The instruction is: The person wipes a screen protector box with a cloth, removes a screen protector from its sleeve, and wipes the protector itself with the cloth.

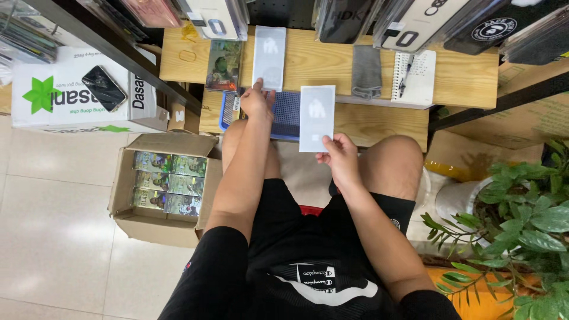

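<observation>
My right hand [339,155] holds a flat pale grey package [316,117] by its lower edge, upright above my knees. My left hand [257,102] reaches forward, its fingertips on the lower end of a second flat pale grey package [269,56] that lies on the wooden shelf [320,62]. A blue mesh basket [288,115] sits on the lower wooden board under both hands. A greenish printed box [224,65] lies just left of the second package.
An open cardboard box [121,195] with several greenish packages stands on the tiled floor at left. A white carton [71,98] carries a black phone [104,88]. A grey cloth [367,71] and spiral notebook [415,77] lie on the shelf. A potted plant [521,219] stands right.
</observation>
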